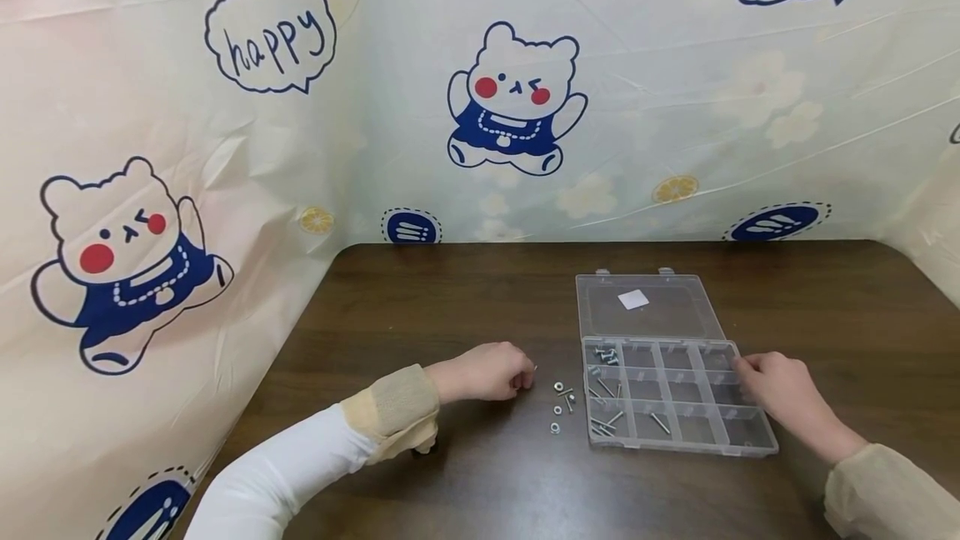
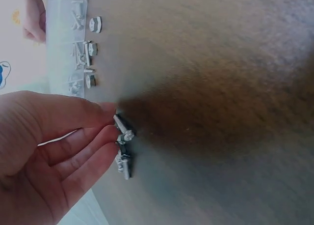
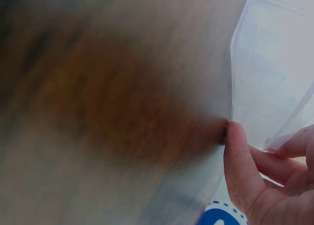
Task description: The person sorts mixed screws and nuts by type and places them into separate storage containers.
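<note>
A clear plastic compartment box point(image 1: 681, 445) lies on the dark table with its lid point(image 1: 651, 307) folded open at the back. Screws point(image 1: 604, 355) sit in its left column, and a single screw point(image 1: 659, 423) lies one column over at the front. My right hand point(image 1: 780, 390) pinches the box's right edge, thumb point(image 3: 238, 141) against the outer wall. Left of the box, my left hand point(image 1: 487, 372) has curled fingers, with small metal screws point(image 2: 123, 129) at the fingertips, one by the thumb. Loose nuts point(image 1: 555, 428) and a screw point(image 1: 567, 403) lie between hand and box.
The brown table point(image 1: 450, 290) has a patterned cloth point(image 1: 637, 107) hanging behind it and along its left side. A small white paper point(image 1: 633, 299) shows at the lid. The raised box walls divide the compartments.
</note>
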Demonstrator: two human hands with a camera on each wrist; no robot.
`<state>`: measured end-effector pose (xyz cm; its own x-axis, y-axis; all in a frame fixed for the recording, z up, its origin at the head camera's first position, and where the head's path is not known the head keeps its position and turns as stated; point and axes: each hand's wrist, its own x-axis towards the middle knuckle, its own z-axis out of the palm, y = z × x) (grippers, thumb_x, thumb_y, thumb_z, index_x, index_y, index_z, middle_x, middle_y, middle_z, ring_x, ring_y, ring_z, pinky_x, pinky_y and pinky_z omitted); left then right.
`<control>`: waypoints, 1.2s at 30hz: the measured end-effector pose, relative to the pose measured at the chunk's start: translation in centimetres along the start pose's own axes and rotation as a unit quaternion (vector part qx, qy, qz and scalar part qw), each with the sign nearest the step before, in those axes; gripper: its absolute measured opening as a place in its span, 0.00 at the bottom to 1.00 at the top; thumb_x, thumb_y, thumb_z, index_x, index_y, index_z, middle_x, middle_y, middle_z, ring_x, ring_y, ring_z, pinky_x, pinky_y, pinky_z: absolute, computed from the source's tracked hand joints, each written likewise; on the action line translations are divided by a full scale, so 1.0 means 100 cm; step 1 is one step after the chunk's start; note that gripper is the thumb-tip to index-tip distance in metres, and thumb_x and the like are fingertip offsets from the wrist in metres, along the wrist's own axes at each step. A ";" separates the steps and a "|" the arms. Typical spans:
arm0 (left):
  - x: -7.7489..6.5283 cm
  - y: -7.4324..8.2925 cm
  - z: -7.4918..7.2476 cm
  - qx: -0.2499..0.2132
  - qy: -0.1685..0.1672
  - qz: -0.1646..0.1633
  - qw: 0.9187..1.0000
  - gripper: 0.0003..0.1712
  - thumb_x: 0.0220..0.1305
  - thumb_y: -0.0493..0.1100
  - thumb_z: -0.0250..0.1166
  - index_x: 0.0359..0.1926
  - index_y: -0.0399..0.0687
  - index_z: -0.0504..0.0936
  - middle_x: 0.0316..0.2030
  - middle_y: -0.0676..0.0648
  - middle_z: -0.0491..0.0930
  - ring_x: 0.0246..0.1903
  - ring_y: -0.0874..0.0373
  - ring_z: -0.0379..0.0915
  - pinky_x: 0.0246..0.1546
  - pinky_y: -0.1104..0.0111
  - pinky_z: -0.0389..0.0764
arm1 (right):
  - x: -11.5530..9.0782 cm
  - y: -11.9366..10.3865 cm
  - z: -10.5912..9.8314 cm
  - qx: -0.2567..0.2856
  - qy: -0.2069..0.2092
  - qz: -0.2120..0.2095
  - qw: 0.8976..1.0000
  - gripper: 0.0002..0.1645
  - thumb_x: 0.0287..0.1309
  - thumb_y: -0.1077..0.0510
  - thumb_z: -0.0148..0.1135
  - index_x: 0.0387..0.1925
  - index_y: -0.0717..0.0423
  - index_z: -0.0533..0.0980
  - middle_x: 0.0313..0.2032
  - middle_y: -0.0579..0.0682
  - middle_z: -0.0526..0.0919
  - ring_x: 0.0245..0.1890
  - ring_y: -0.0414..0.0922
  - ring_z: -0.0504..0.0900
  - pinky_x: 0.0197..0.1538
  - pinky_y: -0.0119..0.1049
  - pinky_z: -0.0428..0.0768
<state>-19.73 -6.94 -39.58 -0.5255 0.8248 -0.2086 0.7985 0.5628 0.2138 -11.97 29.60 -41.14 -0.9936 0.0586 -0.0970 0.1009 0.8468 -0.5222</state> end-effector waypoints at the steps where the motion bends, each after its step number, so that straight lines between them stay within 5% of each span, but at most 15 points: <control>1: 0.000 -0.001 0.001 -0.001 0.000 0.002 1.000 0.08 0.49 0.31 0.61 0.29 0.48 0.81 0.24 0.56 0.76 0.25 0.68 0.70 0.27 0.80 0.70 | 0.000 0.000 0.000 0.000 0.000 0.000 1.000 0.24 0.63 0.56 0.40 0.33 0.71 0.79 0.18 0.48 0.79 0.20 0.40 0.73 0.25 0.37 0.69; 9: -0.001 -0.007 0.008 -0.013 0.016 0.033 0.999 0.11 0.46 0.27 0.58 0.25 0.48 0.78 0.22 0.56 0.74 0.24 0.68 0.69 0.26 0.79 0.70 | 0.000 0.001 0.001 -0.003 0.001 -0.001 1.000 0.24 0.63 0.56 0.40 0.30 0.66 0.79 0.16 0.47 0.76 0.19 0.41 0.69 0.24 0.36 0.66; 21: -0.005 -0.002 0.001 0.012 -0.011 -0.011 1.000 0.09 0.44 0.30 0.62 0.24 0.49 0.79 0.18 0.59 0.70 0.21 0.69 0.65 0.22 0.79 0.66 | -0.001 0.001 0.001 0.001 0.006 -0.007 1.000 0.24 0.63 0.56 0.40 0.26 0.64 0.79 0.15 0.46 0.75 0.18 0.41 0.69 0.23 0.36 0.66; 36: -0.005 -0.001 -0.001 -0.003 0.000 0.033 0.999 0.08 0.42 0.31 0.61 0.24 0.49 0.79 0.20 0.57 0.73 0.21 0.69 0.65 0.22 0.81 0.65 | 0.001 0.003 0.002 0.002 0.004 -0.003 1.000 0.24 0.63 0.56 0.40 0.26 0.64 0.79 0.16 0.46 0.75 0.18 0.41 0.69 0.24 0.36 0.66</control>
<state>-19.57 -7.37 -39.43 -0.4716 0.8600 -0.1948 0.8294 0.5077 0.2333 -11.99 29.71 -41.44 -0.9946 0.0568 -0.0868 0.0942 0.8451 -0.5263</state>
